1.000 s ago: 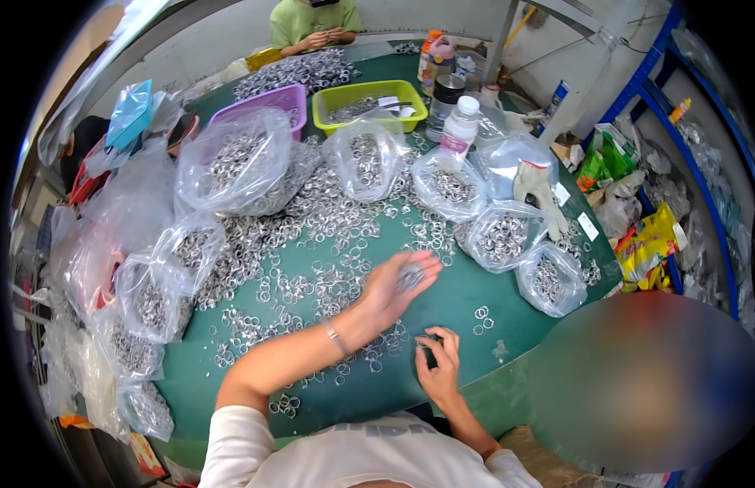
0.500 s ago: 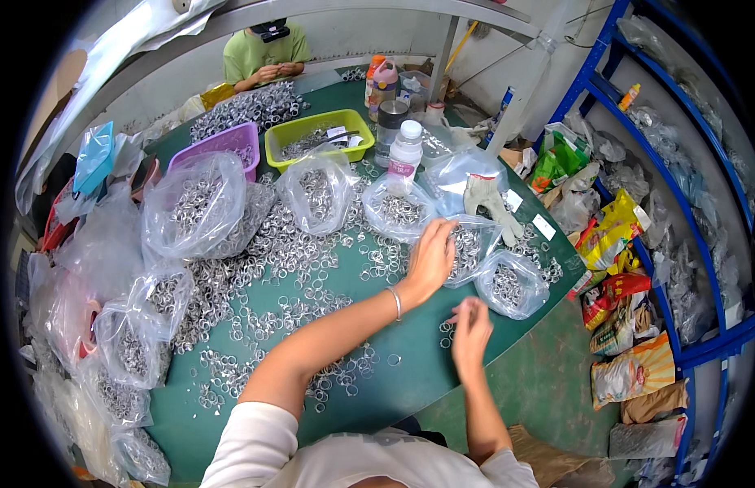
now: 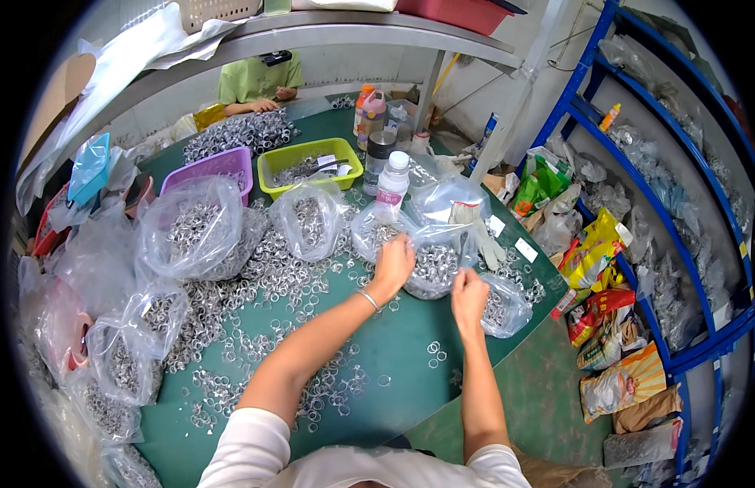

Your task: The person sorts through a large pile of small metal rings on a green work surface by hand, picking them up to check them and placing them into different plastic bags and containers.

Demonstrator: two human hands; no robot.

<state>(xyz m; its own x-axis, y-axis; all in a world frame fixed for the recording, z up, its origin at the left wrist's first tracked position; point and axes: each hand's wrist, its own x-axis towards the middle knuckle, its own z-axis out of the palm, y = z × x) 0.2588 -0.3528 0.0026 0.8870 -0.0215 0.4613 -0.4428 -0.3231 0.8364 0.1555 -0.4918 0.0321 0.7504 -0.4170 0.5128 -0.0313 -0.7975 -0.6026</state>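
A clear plastic bag (image 3: 431, 281) of small silvery metal rings stands open on the green table, between my two hands. My left hand (image 3: 394, 264) is closed at its left rim, seemingly pinching the plastic. At the opposite side my right hand (image 3: 470, 299) is curled shut on the bag's edge, its fingertips partly hidden. Just behind my left hand is another open bag of rings (image 3: 376, 230), and a white bottle (image 3: 392, 183) stands by it. A smaller ring bag (image 3: 505, 306) sits right of my right hand. Some loose rings (image 3: 436, 353) lie nearer me.
Loose rings (image 3: 231, 305) and more filled bags (image 3: 190, 224) cover the table's left side. Purple (image 3: 246, 175) and green bins (image 3: 355, 175) stand farther back. A grey glove (image 3: 489, 244) lies at right. Across the table sits a person (image 3: 259, 81); a blue rack (image 3: 585, 114) stands at right.
My right hand has moved up from the table's edge to the bag. The left hand has shifted left along its rim. The whole view has tilted slightly; the other person's hands are lower.
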